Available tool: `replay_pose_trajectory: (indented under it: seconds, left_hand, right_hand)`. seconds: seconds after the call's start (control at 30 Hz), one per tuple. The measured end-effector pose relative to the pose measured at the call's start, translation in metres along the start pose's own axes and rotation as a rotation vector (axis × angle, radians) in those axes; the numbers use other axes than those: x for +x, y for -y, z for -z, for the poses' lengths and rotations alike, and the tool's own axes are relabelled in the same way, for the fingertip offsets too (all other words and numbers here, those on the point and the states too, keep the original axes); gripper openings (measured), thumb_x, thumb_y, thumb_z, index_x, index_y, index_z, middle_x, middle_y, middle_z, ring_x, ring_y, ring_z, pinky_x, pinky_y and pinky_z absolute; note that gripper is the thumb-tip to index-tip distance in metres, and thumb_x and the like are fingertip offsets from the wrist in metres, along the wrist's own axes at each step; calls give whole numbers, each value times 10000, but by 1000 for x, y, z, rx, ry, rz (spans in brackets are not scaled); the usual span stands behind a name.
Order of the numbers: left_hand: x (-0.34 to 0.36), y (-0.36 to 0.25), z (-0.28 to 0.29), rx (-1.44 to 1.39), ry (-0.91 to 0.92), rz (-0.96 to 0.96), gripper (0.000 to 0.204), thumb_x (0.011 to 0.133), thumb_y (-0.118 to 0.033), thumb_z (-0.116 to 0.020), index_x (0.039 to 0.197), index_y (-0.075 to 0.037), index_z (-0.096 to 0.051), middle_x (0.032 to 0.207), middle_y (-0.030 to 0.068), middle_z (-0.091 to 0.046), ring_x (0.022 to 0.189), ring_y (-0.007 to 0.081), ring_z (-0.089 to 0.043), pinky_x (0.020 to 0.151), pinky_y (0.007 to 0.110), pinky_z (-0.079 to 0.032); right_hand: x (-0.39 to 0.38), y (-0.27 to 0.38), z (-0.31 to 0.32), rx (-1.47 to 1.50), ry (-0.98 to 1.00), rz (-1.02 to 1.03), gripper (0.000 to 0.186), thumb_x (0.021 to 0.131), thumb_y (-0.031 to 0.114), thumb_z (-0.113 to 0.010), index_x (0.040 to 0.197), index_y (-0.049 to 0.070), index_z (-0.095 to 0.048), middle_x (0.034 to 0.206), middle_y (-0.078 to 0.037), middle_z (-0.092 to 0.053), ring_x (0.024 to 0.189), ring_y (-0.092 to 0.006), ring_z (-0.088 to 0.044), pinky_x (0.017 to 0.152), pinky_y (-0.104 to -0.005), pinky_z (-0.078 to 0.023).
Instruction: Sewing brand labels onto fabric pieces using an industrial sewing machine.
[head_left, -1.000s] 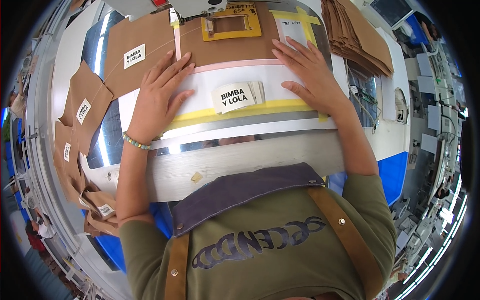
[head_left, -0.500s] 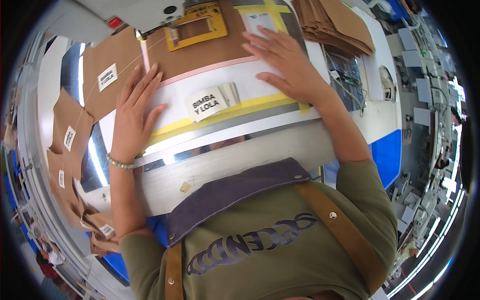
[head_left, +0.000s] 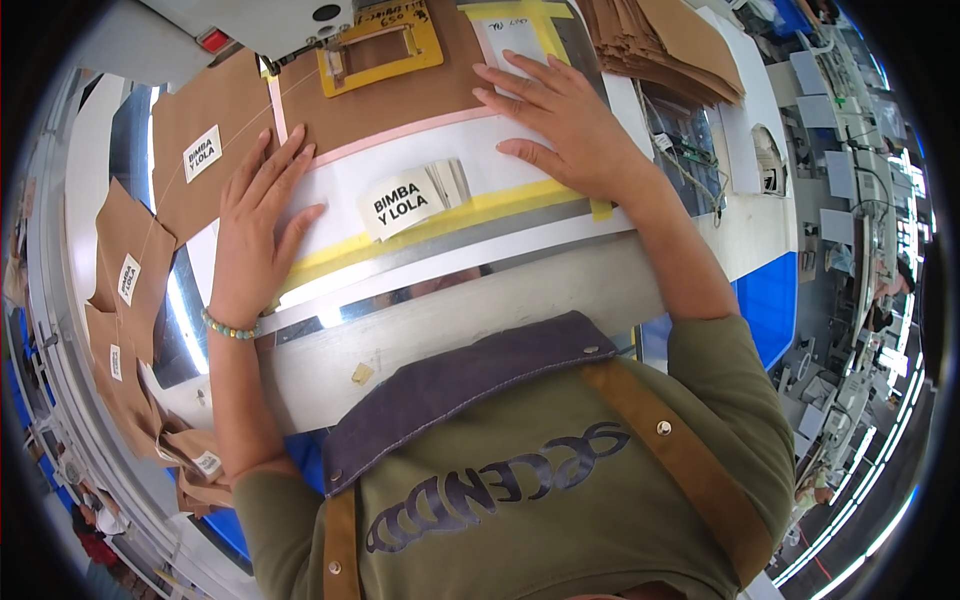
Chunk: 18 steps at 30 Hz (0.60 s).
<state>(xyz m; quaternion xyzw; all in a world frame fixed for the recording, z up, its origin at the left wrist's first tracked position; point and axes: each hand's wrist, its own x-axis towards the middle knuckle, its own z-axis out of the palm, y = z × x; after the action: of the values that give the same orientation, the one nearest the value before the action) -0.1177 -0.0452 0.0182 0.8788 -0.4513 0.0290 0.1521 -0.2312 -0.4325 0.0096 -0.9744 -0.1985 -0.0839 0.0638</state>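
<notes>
My left hand [head_left: 258,205] lies flat with fingers stretched at the near left edge of a brown sheet piece [head_left: 400,115], its fingertips by a pink strip. With fingers spread, my right hand [head_left: 570,130] rests at the sheet's right end, fingertips reaching a white card [head_left: 510,45] edged with yellow tape. On the brown sheet sits a yellow frame template [head_left: 428,62] with a rectangular opening. Between my hands, a fanned stack of white printed labels [head_left: 400,205] lies on a white board [head_left: 340,190] with yellow tape. Neither hand holds anything.
A sewing machine head [head_left: 285,25] stands over the sheet at the upper left. Brown pieces with attached labels [head_left: 130,270] trail in a chain down the left side. A pile of brown pieces [head_left: 665,50] lies at the upper right. Blue bins [head_left: 768,310] show below the table.
The whole view has shifted slightly left and up. Both hands keep nearly the same places on the brown sheet.
</notes>
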Motion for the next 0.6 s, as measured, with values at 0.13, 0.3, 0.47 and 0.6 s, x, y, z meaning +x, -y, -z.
replay_pose_trajectory:
  seconds: [0.13,0.3,0.47,0.6]
  left_hand:
    - [0,2,-2,0,-17,-7,570,1001,-211,-702,1549,-81,-614,1669,74,-539,1602,366,-388,1317,503,-301]
    - [-2,4,-3,-7,-66,-25,558,996,-212,-718,1530,-76,-629,1653,86,-554,1580,364,-424,1300,499,-334]
    - [-6,7,-6,-27,-102,-26,534,1003,-236,-728,1509,-86,-642,1649,80,-556,1559,350,-449,1273,492,-359]
    - [-7,7,-8,-19,-106,-41,526,1017,-276,-729,1505,-103,-640,1659,74,-542,1548,341,-459,1252,486,-375]
  right_hand:
    - [2,0,-1,13,-30,10,562,1110,467,-576,1554,124,-606,1711,-40,-467,1619,-287,-332,1332,-538,-233]
    - [12,27,15,315,-224,95,415,1021,326,-744,1371,103,-743,1492,-59,-684,1430,-290,-573,1191,-462,-447]
    - [37,74,24,446,-216,224,328,951,291,-813,1210,95,-766,1340,-45,-748,1280,-282,-660,1067,-438,-518]
    - [46,80,18,453,-151,223,281,924,302,-835,1098,98,-749,1283,-56,-759,1225,-285,-680,1019,-434,-532]
